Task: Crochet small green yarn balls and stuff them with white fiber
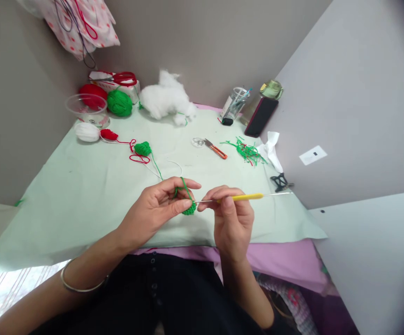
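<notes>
My left hand [156, 204] pinches a small green crochet piece [189, 209] between thumb and fingers, and green yarn runs up over its index finger. My right hand [232, 218] is closed around a yellow-handled crochet hook [245, 197], whose thin metal tip reaches the top of the green piece. From the left hand the green strand leads back to a small green yarn bundle [142, 149] on the pale cloth [100, 200]. Red yarn [139, 158] lies looped beside that bundle.
Red-handled scissors [125, 78], a green yarn ball [119, 103], white stuffing [167, 98], a plastic cup [235, 104] and a phone [262, 116] stand or lie along the back. Orange snips [216, 149] and green yarn scraps [248, 152] lie beyond my right hand. Walls enclose the table.
</notes>
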Tool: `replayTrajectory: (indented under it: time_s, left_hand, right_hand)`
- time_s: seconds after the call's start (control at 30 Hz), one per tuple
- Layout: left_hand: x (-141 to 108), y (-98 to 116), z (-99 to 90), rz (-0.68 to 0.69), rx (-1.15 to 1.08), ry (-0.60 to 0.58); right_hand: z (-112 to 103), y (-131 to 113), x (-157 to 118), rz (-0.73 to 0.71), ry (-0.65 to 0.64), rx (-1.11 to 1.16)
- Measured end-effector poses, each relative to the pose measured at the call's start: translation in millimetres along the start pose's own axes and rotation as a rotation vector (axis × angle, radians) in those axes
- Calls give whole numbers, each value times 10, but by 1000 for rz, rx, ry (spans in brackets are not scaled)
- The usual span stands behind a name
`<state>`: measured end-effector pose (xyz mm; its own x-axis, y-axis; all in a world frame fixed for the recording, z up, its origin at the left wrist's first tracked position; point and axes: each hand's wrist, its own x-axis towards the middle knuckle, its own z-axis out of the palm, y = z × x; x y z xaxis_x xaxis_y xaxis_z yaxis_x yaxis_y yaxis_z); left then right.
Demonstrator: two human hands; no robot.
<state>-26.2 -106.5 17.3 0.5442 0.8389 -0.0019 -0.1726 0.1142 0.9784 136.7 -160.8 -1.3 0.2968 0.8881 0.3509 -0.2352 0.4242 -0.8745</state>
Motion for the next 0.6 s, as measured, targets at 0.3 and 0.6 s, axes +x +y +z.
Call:
replayTrajectory:
  time_s: [0.3, 0.6]
  left_hand:
    - [-29, 35, 61, 3, -24, 62]
    - [-14, -53, 50, -74, -160, 78]
  right_hand:
    - [127, 86, -22, 191, 86, 166]
    - [147, 178, -78, -109, 14, -121]
